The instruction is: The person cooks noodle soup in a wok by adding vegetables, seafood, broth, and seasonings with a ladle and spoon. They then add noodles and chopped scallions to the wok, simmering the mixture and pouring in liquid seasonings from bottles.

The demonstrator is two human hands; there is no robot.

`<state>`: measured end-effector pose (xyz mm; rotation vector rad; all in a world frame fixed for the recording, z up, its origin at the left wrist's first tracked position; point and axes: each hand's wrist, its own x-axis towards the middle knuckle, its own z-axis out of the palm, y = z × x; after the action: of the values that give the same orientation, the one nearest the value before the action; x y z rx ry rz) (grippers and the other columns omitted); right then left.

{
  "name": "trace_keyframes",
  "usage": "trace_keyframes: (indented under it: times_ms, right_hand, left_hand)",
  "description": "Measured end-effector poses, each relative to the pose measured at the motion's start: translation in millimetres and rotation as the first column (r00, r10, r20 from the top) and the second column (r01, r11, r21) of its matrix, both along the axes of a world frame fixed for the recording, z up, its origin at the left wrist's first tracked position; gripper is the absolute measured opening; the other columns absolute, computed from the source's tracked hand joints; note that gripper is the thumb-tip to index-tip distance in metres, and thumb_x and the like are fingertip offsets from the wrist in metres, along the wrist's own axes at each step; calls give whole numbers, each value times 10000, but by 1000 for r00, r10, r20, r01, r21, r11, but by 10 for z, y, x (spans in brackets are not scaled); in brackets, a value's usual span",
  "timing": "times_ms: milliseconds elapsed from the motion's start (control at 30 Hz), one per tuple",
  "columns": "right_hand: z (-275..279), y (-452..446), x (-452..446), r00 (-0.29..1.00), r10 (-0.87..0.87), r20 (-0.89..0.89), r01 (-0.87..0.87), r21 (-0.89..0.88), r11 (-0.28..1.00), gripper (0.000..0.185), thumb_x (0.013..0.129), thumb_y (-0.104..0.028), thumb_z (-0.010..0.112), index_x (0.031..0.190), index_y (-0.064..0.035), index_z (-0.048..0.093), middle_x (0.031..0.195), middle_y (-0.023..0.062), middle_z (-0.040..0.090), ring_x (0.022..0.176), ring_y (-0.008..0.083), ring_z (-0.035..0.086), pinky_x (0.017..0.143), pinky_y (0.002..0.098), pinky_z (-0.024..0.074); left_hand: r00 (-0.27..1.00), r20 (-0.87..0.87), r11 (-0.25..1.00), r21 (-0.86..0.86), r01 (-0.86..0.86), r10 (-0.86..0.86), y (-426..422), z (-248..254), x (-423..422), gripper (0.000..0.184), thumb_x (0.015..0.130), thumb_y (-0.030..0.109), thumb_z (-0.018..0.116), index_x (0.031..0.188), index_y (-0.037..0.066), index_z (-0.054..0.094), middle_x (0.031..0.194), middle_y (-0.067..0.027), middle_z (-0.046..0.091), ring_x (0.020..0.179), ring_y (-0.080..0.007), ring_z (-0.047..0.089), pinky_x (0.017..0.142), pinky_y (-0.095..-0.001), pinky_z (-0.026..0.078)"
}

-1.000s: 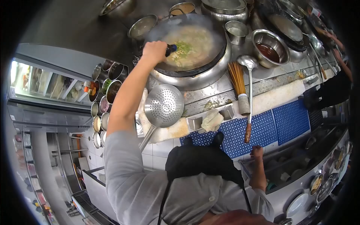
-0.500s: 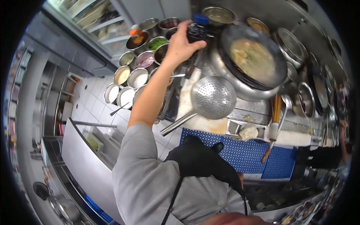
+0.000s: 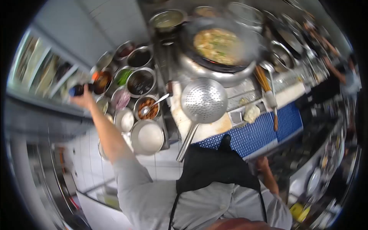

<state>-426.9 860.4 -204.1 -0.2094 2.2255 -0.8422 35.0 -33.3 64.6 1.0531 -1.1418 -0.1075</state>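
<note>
My left hand (image 3: 83, 100) is stretched out to the far left, closed round a dark bottle with a blue cap (image 3: 79, 90), beside the outermost metal pots. Low on the right, near my apron, my right hand (image 3: 263, 164) is small and blurred, and its fingers cannot be made out. Steam rises from the wok (image 3: 245, 48), which holds a pale stew with green pieces (image 3: 216, 46). A perforated strainer (image 3: 204, 100) lies in front of the stove with its handle toward me. Left of it, a spoon (image 3: 145, 110) rests in a pot of brown pieces (image 3: 153, 111).
Several metal pots, one with dark sauce (image 3: 141, 82), fill the rack at left. A bamboo brush (image 3: 264, 79) and a ladle (image 3: 268, 67) lie right of the stove. A co-worker (image 3: 349, 76) stands at far right. A glass-fronted fridge (image 3: 44, 73) is at far left.
My left hand has carried the bottle from the wok leftward, past the pots. The view has turned, and my right hand shows again after being mostly hidden.
</note>
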Motion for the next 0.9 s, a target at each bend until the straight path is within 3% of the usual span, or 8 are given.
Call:
trace_keyframes:
  times_ms: [200,300,400,533,667,733,800,900]
  right_hand:
    - [626,-235,415,1000,-17,-11,21,453,891,309,867,-239,527,711,-59,723,636,162,673,526,230,686,518,386,571]
    - [686,-244,494,1000,-6,5,3,494,870,309,869,-216,521,704,-43,716,632,157,672,520,214,682,515,371,582]
    - [582,-203,495,987,158,13,-142,513,846,299,881,-196,529,729,0,696,635,152,671,529,219,685,489,368,580]
    - [444,-303,526,997,-59,45,42,323,946,232,882,-152,560,812,36,676,663,143,671,559,240,699,474,377,579]
    - [511,-555,497,994,-84,75,64,237,969,230,878,-167,576,799,23,680,657,133,666,565,221,698,483,370,568]
    - [436,-531,423,998,-9,61,-4,217,976,257,897,-224,607,820,5,695,666,116,670,566,208,691,501,360,562]
    - [15,-311,325,985,143,-93,-119,229,966,361,931,-349,628,806,-20,707,643,92,666,550,189,674,532,352,550]
    - [404,-230,254,989,80,-126,-57,173,983,556,970,-480,541,695,-25,704,630,124,667,582,275,672,611,426,535]
  left_hand:
    - [943,331,940,307,-148,40,-350,-728,7,849,559,93,926,1278,-20,489,1135,-216,654,1052,-428,630,963,-476,468]
    - [986,48,902,413,124,-157,-479,-1074,17,907,578,105,908,1354,19,447,1259,-231,588,1168,-416,571,1026,-486,418]
    - [974,193,827,523,-207,122,-113,-666,-290,926,630,113,871,1413,8,388,1357,-256,489,1279,-424,468,1070,-509,373]
    - [958,86,937,202,-286,274,530,90,-800,827,755,132,787,1448,5,353,1379,-253,446,1308,-383,414,1064,-511,384]
    - [950,-130,957,-100,271,-283,1597,630,-1706,657,845,64,706,1417,-4,390,1359,-217,473,1243,-293,480,994,-422,455]
    - [763,-143,776,-125,618,-631,2168,640,-2201,487,909,-13,619,1368,-12,456,1199,-155,602,1089,-229,586,919,-367,513]
    - [306,-258,309,32,951,-916,2915,566,-2693,440,921,1,616,1341,-23,487,1088,-125,659,901,-178,640,810,-302,530]
    - [-147,-328,-301,490,818,-933,3956,37,-3322,442,881,-23,635,1313,1,543,1064,-102,679,785,-149,643,735,-255,521]
